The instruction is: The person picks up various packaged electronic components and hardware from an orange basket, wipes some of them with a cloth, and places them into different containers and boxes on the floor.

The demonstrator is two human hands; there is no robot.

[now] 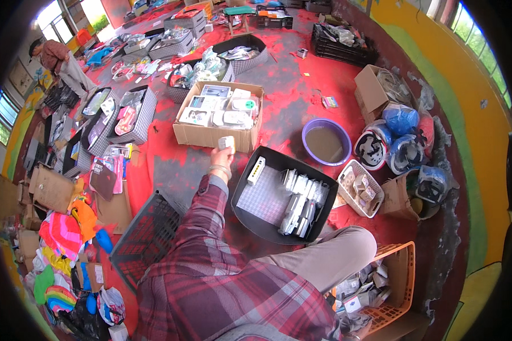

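My left hand is stretched forward, its fingers closed round a small white box-shaped thing. It is at the near edge of an open cardboard box, which is filled with white packs and devices. Closer to me stands a black bin with a patterned floor. A white slotted strip-like device leans at its left wall, and several wrapped white and grey packs lie in its right half. My right hand is out of sight.
To the right are a purple basin of murky water, a white basket of small boxes, and bagged helmets. An orange crate stands beside my knee. A grey crate lies left. Another person stands far left among bins.
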